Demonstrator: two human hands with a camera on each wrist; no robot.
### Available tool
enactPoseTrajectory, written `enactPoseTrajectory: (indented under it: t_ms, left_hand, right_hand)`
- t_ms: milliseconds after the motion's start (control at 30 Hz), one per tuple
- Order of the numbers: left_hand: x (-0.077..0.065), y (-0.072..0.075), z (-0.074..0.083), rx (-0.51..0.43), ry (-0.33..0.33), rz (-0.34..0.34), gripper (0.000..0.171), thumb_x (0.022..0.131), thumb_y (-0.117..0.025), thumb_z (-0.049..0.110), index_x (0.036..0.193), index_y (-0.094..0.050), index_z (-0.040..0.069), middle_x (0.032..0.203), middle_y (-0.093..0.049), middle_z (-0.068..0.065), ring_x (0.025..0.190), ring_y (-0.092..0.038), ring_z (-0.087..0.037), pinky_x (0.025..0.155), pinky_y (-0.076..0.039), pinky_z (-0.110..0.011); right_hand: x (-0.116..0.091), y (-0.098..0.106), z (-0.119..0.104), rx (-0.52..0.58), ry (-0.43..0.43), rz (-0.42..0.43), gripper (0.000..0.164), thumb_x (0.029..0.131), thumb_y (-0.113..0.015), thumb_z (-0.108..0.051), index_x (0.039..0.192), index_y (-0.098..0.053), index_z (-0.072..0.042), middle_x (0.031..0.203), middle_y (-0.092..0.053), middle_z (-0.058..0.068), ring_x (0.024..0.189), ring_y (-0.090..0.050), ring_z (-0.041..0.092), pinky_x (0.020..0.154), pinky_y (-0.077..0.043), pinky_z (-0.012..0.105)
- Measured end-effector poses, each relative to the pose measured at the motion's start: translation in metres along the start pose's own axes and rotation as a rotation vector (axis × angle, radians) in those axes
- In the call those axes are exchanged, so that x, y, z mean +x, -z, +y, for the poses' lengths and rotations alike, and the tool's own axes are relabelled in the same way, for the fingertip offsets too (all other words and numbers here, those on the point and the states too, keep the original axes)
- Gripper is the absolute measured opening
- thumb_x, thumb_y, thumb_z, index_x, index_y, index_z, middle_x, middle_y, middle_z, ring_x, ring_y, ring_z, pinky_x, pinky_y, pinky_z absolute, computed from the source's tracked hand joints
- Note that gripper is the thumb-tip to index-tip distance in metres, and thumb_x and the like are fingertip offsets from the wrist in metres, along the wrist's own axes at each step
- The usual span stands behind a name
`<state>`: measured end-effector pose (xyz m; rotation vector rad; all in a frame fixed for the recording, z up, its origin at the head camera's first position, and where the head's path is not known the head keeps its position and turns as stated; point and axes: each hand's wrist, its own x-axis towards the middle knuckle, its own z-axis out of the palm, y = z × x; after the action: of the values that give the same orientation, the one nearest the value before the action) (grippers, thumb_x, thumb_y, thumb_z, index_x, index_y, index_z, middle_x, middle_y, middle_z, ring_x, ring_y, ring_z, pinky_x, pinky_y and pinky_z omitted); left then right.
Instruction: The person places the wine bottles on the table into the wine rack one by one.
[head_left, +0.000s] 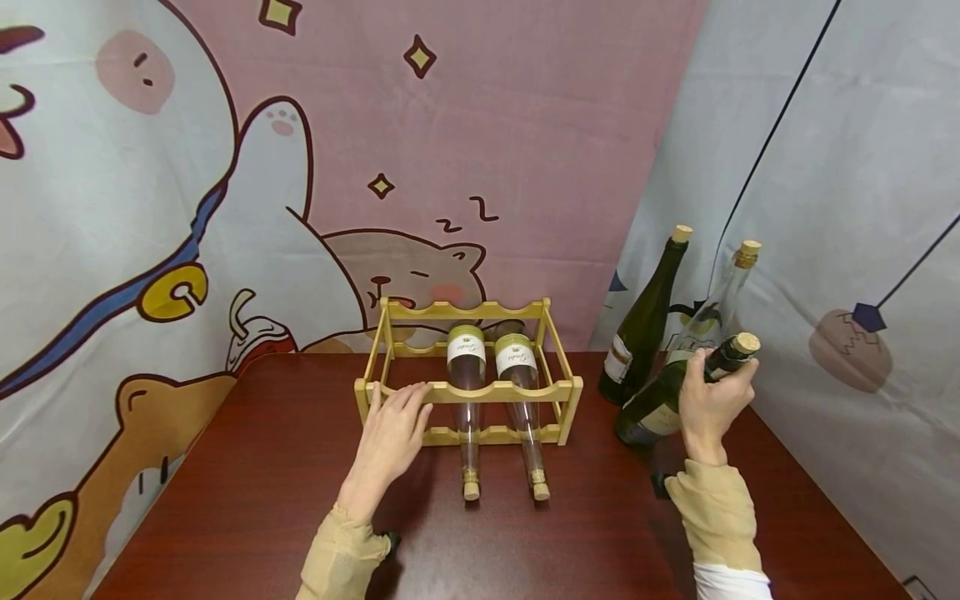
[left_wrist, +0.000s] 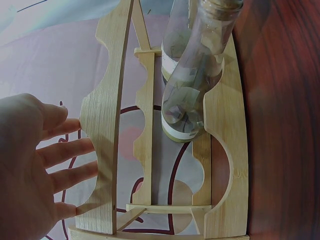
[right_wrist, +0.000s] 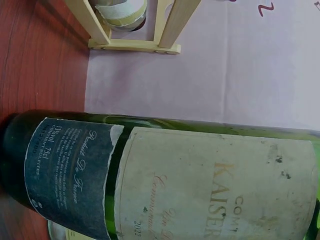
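My right hand (head_left: 712, 408) grips a green wine bottle (head_left: 656, 412) round its neck, just below the cork. The bottle leans, cork end up to the right, base down to the left. In the right wrist view its dark and cream labels fill the lower half, but the hand is out of sight. My left hand (head_left: 393, 433) rests with extended fingers on the top front rail of a wooden wine rack (head_left: 558, 392); the left wrist view shows these fingers (left_wrist: 70, 150) at a scalloped rail. Two clear corked bottles, one (head_left: 468, 375) left of the other (head_left: 517, 358), lie in the rack, necks toward me.
Behind the gripped bottle stand a dark green corked bottle (head_left: 647, 333) and a clear corked bottle (head_left: 712, 312), close together at the table's right side. A cartoon-printed cloth (head_left: 525, 167) hangs behind the reddish-brown table (head_left: 285, 483).
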<state>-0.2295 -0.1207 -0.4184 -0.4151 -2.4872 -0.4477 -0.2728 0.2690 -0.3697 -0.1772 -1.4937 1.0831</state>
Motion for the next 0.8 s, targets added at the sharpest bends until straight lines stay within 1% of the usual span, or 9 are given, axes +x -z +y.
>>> enactPoseTrajectory:
  t_ms: [67,167,267,400,500,600,667,733,800]
  left_hand:
    - [0.000,0.000,0.000,0.002,0.002,-0.002,0.030,0.096,-0.054,0.020,0.123,-0.061,0.009,0.122,-0.065,-0.012,0.116,-0.061,-0.028,0.112,-0.024,-0.063]
    - [0.000,0.000,0.000,0.005,0.002,-0.001,0.030,0.096,-0.054,0.021,0.122,-0.061,0.009,0.122,-0.065,-0.012,0.116,-0.060,-0.028,0.112,-0.025,-0.063]
    - [0.000,0.000,0.000,0.004,0.000,0.000,0.030,0.096,-0.054,0.020,0.122,-0.061,0.008,0.122,-0.065,-0.012,0.116,-0.060,-0.028,0.112,-0.025,-0.063]
    - [0.000,0.000,0.000,0.004,-0.003,0.005,0.029,0.096,-0.054,0.020,0.122,-0.062,0.008,0.121,-0.065,-0.012,0.116,-0.061,-0.028,0.112,-0.025,-0.063]
    - [0.000,0.000,0.000,0.004,-0.005,0.007,0.029,0.096,-0.054,0.020,0.122,-0.062,0.008,0.121,-0.065,-0.012,0.116,-0.061,-0.028,0.111,-0.025,-0.063]
    - [0.000,0.001,0.000,0.005,-0.006,0.008,0.030,0.096,-0.054,0.020,0.122,-0.062,0.008,0.121,-0.065,-0.012,0.116,-0.061,-0.028,0.111,-0.025,-0.063]
    - [0.000,0.001,0.000,0.006,-0.006,0.008,0.030,0.096,-0.054,0.021,0.122,-0.062,0.008,0.121,-0.065,-0.012,0.116,-0.061,-0.028,0.111,-0.025,-0.064]
    - [0.000,0.001,0.000,0.005,-0.004,0.006,0.030,0.096,-0.054,0.021,0.122,-0.062,0.008,0.121,-0.065,-0.012,0.115,-0.061,-0.028,0.111,-0.025,-0.064]
    - [0.000,0.000,0.000,0.004,-0.003,0.006,0.029,0.096,-0.054,0.021,0.121,-0.062,0.008,0.121,-0.065,-0.012,0.115,-0.061,-0.029,0.111,-0.025,-0.064]
  right_hand:
    - [-0.001,0.002,-0.001,-0.004,-0.011,0.003,0.019,0.085,-0.060,-0.015,0.100,-0.059,-0.004,0.076,-0.055,-0.024,0.064,-0.049,-0.011,0.061,-0.037,0.010]
    - [-0.003,0.004,-0.004,-0.002,-0.027,0.009,0.018,0.085,-0.059,-0.014,0.101,-0.059,-0.005,0.077,-0.060,-0.014,0.065,-0.050,-0.011,0.063,-0.038,0.010]
    - [-0.004,0.005,-0.011,0.004,-0.041,0.017,0.017,0.084,-0.058,-0.014,0.101,-0.058,-0.011,0.078,-0.062,-0.004,0.066,-0.050,-0.011,0.065,-0.039,0.010]
    - [-0.006,0.008,-0.021,0.025,-0.050,0.019,0.016,0.084,-0.058,-0.013,0.100,-0.056,-0.018,0.078,-0.061,-0.006,0.066,-0.050,-0.010,0.065,-0.039,0.011]
    - [-0.007,0.009,-0.026,0.045,-0.044,0.017,0.017,0.084,-0.059,-0.013,0.099,-0.056,-0.019,0.078,-0.062,-0.006,0.066,-0.051,-0.010,0.064,-0.039,0.011]
    - [-0.008,0.010,-0.030,0.068,-0.037,0.019,0.016,0.083,-0.060,-0.013,0.099,-0.058,-0.013,0.077,-0.063,-0.006,0.065,-0.053,-0.009,0.064,-0.040,0.011]
    - [-0.008,0.011,-0.034,0.086,-0.037,0.021,0.019,0.083,-0.061,-0.012,0.100,-0.059,-0.005,0.077,-0.064,-0.006,0.065,-0.054,-0.009,0.064,-0.042,0.011]
    - [-0.008,0.012,-0.040,0.103,-0.036,0.024,0.025,0.082,-0.061,-0.010,0.101,-0.059,0.006,0.076,-0.063,-0.010,0.065,-0.055,-0.008,0.065,-0.043,0.012]
    - [-0.009,0.013,-0.045,0.125,-0.034,0.024,0.030,0.082,-0.062,-0.009,0.102,-0.056,0.012,0.075,-0.062,-0.013,0.064,-0.056,-0.007,0.065,-0.044,0.013]
